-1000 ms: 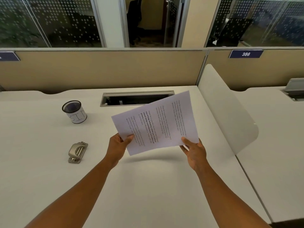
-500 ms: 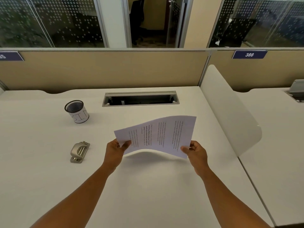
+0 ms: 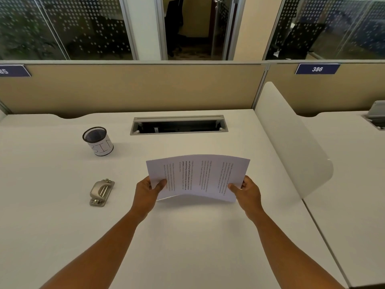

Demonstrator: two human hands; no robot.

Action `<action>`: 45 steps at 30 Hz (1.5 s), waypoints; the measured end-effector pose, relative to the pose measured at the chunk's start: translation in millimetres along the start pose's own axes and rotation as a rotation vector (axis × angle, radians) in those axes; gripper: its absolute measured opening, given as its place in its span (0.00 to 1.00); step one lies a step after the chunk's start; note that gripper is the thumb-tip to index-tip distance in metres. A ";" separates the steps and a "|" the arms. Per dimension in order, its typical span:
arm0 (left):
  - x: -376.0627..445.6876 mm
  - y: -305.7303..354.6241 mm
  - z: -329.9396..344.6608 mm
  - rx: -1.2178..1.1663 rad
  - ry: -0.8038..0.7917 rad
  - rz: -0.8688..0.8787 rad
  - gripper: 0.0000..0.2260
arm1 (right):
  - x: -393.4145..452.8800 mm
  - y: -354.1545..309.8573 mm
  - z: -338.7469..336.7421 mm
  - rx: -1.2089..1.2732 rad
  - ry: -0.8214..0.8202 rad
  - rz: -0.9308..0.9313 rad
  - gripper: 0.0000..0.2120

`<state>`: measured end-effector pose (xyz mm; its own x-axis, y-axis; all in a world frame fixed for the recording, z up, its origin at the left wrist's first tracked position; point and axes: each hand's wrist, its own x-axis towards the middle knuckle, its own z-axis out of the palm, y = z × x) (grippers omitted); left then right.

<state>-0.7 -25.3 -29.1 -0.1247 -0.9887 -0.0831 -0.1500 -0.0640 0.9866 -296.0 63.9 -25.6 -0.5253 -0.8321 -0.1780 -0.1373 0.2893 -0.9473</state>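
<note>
Lowered and levelled since the earlier frames, the printed sheet (image 3: 198,176) now bows upward at its middle. The left hand (image 3: 146,192) pinches its left edge, thumb on top; the right hand (image 3: 248,193) pinches its right edge. The sheet appears to hover just above the surface (image 3: 187,236). A small metal device (image 3: 102,192) lies left of the left hand.

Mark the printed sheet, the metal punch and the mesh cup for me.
printed sheet (image 3: 200,176), head view, middle of its printed face.
metal punch (image 3: 101,191), head view, top of its lever.
mesh cup (image 3: 100,148), head view, white label on its side.
</note>
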 end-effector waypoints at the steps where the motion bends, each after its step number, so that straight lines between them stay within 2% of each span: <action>1: 0.2 -0.9 -0.1 0.008 -0.006 -0.010 0.10 | -0.3 -0.3 0.2 -0.002 -0.006 0.000 0.17; 10: 3.2 -5.2 -2.0 0.039 -0.037 -0.044 0.09 | -1.7 -2.1 -1.4 -0.010 -0.023 -0.020 0.17; 14: 2.5 -12.5 -3.7 0.108 -0.116 -0.112 0.14 | -2.9 1.1 0.1 -0.026 -0.041 0.002 0.16; 19: 3.6 -5.4 -6.8 0.082 -0.063 -0.069 0.11 | -1.8 -2.6 0.5 -0.012 -0.025 -0.013 0.13; 24: 8.0 8.6 -8.0 -0.098 0.079 -0.067 0.07 | 1.6 -12.3 1.4 0.127 -0.028 0.014 0.10; 29: 14.6 24.0 -4.2 -0.350 0.196 -0.146 0.08 | 1.5 -22.8 1.6 0.264 -0.057 0.039 0.08; 34: 18.2 32.6 -2.9 -0.527 0.223 -0.226 0.20 | 2.5 -29.1 1.2 0.341 -0.061 0.091 0.09; 39: 20.1 32.6 -7.2 -0.590 0.225 -0.233 0.19 | 1.3 -28.8 -3.0 0.382 -0.062 0.125 0.10; 45: 16.8 28.9 -5.1 -0.679 0.166 -0.244 0.23 | -0.7 -24.7 -5.1 0.499 -0.123 0.150 0.17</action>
<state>-2.2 -44.4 -1.3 -0.0073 -0.9397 -0.3418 0.4918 -0.3010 0.8170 -296.5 59.7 -0.7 -0.4021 -0.8568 -0.3229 0.3636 0.1742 -0.9151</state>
